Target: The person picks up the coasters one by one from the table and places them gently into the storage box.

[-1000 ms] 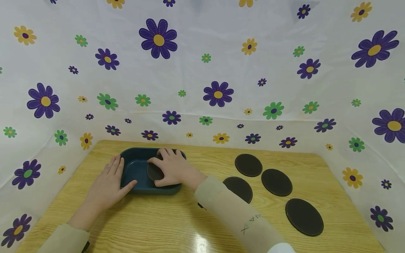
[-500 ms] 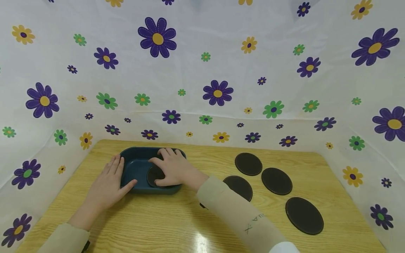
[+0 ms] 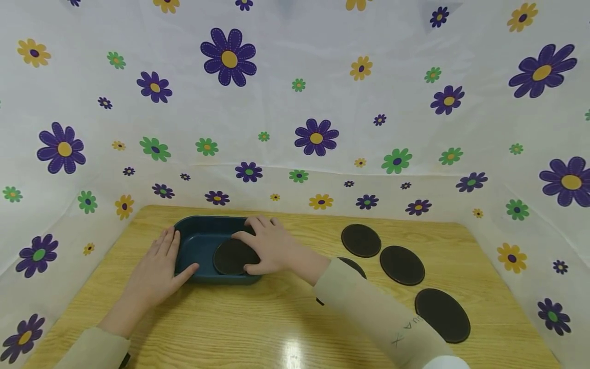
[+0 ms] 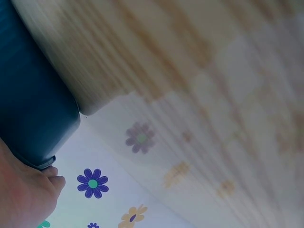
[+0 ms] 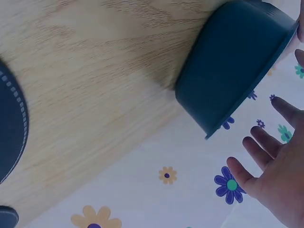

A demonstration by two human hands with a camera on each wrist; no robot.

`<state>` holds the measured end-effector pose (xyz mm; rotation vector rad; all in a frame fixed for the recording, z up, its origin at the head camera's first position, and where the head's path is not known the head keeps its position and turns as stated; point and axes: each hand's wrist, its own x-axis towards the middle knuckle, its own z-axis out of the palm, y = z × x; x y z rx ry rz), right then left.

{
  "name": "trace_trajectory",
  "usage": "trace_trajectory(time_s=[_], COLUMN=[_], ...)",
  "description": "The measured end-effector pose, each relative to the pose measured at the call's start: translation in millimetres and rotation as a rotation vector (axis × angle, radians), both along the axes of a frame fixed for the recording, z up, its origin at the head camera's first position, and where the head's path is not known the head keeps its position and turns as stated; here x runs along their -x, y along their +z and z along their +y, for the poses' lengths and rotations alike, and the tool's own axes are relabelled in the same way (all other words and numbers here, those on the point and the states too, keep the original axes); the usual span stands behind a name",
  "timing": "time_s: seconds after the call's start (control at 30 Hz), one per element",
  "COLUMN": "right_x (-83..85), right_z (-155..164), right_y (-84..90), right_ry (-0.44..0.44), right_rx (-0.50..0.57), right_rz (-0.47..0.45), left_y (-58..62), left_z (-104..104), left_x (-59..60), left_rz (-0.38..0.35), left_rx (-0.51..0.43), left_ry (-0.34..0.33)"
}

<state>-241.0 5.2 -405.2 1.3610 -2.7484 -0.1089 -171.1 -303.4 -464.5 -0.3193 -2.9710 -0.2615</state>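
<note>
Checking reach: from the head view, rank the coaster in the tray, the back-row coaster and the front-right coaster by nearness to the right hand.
1. Coaster in the tray, at the right hand fingertips.
2. Back-row coaster, right of the hand.
3. Front-right coaster, near the table's right edge.

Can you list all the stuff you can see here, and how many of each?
tray: 1, dark teal, left part of the table.
disc in tray: 1, black, round, lying inside the tray.
discs on table: 4, black, round, right of the tray; one partly hidden by the sleeve.
table: 1, light wood.
flowered cloth: 1, white with purple, green and yellow flowers, behind and beside the table.
left hand: 1, flat against the tray's left side.
right hand: 1, over the tray's right end, fingers spread.
</note>
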Motion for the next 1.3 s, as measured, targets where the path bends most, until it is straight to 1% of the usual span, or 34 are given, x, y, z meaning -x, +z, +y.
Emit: trace_trajectory(time_s=[0.1, 0.3, 0.4, 0.47, 0.63, 0.8, 1.1, 1.2, 1.3], right_x=[-1.6, -4.7, -5.7, -6.6, -10.1, -13.6, -20.6, -23.4, -25.6], right_z=[10.7, 33.8, 46.6, 55.8, 78.1, 97.8, 131.7, 140.1, 148.8], right_y=[2.1, 9.6, 12.7, 13.3, 12.4, 12.3, 3.0, -2.8, -12.6], right_ry=[0.007, 0.005, 0.0, -0.012, -0.046, -0.07, -0.153, -0.17, -0.184], right_rx=[-0.005, 0.055, 0.072, 0.069, 0.046, 0.047, 0.071, 0.084, 0.091], right_rz=[0.009, -0.029, -0.032, -0.038, -0.054, -0.061, -0.077, -0.089, -0.095], left_y=[0.8, -0.7, -2.2, -2.3, -0.7, -0.3, 0.0, -0.4, -1.9], left_z=[-0.1, -0.6, -1.1, -1.0, -0.6, -0.5, -0.6, -0.9, -1.6], left_x=[-0.1, -0.3, -0.5, -0.8, -1.0, -0.8, -1.2, -1.4, -1.2], left_rz=[-0.006, 0.008, 0.021, 0.027, 0.011, 0.004, 0.003, 0.004, 0.008], left_rx=[0.0, -0.007, -0.017, -0.022, -0.018, -0.006, -0.005, -0.01, -0.014], left_ry=[0.0, -0.008, -0.011, -0.011, -0.006, -0.004, -0.005, -0.008, -0.01])
